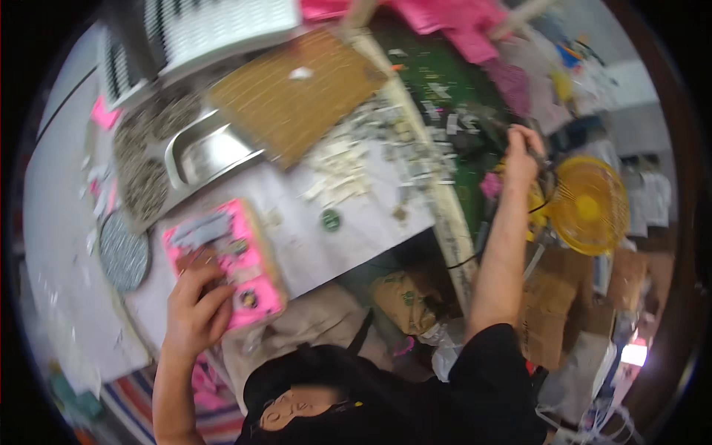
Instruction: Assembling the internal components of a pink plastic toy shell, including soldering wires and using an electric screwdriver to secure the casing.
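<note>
A pink block (261,271) with a pale edge lies near the table's front left, with grey strips (200,228) and small metal parts on its face. My left hand (199,304) rests over its lower left side, fingers curled together; what they pinch, if anything, is hidden. My right hand (523,152) is stretched far out to the right, over the edge of a green surface (475,81). Its fingers are closed around something dark that motion blur keeps me from making out. Close to that hand stands a round yellow mesh thing (588,206), like a fan guard.
A steel compartment tray (176,178) holds heaps of small grey parts. Beyond it are a brown board (297,93) and a white slatted rack (222,33). Pale pieces (340,167) lie scattered near a green round piece (330,219). A grey disc (124,252) sits left; cardboard boxes (552,304) stand right.
</note>
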Demonstrator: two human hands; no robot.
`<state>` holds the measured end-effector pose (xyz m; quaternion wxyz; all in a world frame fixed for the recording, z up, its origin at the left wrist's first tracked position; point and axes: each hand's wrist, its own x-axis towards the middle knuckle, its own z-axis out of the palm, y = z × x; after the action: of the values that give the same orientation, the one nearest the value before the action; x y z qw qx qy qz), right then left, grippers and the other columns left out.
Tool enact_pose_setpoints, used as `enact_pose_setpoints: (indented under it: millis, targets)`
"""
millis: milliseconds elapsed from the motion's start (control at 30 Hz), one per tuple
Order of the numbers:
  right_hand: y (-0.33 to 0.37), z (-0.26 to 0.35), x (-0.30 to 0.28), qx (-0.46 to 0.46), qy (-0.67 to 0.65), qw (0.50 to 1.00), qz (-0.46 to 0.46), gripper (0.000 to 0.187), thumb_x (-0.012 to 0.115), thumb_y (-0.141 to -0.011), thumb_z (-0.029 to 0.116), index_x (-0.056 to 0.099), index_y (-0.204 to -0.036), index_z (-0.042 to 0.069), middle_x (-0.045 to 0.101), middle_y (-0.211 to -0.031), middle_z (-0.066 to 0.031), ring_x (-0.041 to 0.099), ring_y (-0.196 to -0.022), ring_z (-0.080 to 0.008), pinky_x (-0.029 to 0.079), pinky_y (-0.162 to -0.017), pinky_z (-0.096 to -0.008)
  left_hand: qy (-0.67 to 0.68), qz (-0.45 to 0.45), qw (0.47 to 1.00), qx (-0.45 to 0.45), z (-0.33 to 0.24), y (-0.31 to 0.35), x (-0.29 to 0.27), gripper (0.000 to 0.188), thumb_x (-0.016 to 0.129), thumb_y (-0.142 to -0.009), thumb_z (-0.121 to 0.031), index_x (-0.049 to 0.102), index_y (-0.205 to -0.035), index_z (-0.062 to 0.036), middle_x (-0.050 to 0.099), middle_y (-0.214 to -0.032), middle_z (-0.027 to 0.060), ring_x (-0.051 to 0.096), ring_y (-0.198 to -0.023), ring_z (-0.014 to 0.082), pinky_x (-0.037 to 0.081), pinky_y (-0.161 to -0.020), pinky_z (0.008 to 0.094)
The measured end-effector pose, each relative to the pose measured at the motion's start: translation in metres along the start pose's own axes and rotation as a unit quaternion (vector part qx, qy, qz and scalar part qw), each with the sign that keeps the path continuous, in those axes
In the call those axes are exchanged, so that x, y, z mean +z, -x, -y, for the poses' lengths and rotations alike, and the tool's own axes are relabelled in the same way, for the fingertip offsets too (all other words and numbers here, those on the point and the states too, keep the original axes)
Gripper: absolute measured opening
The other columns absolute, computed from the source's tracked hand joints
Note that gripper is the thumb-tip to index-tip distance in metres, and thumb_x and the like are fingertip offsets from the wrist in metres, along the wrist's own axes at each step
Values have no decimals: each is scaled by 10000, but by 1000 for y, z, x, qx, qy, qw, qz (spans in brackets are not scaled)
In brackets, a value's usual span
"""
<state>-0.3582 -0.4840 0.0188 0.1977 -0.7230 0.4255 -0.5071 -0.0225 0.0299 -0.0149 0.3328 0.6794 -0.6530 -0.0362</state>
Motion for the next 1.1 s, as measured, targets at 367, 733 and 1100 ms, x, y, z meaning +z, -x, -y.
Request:
enact_pose_setpoints:
  millis: [367, 733, 1100]
  targets:
    - [194, 135, 58, 195, -220, 924, 243, 259, 737, -910, 30, 694, -1166, 17, 678, -900, -31, 608, -770, -94, 526, -720, -238, 79, -37, 995, -47, 1, 7, -5, 312, 773, -723, -2, 735, -1023, -77, 644, -1089, 84, 617, -789, 235, 520, -698, 365]
    - [238, 268, 164, -211, 76, 848, 480, 235, 761, -797, 255, 651, -756, 51, 677, -747, -126, 677, -727, -313, 549, -642, -443, -112, -116, 985, -66, -3, -17, 4, 326, 764, -700, -109, 758, -1026, -114, 584, -967, 40, 563, -911, 249, 404, -852, 413]
    - [242, 269, 159, -188, 105, 845, 489, 190, 684, -843, 203, 665, -780, 25, 691, -733, -167, 703, -710, -348, 555, -616, -467, -151, -87, 984, -46, -4, -21, 11, 356, 766, -740, -157, 759, -1094, -111, 602, -1049, 39, 566, -990, 248, 358, -962, 452]
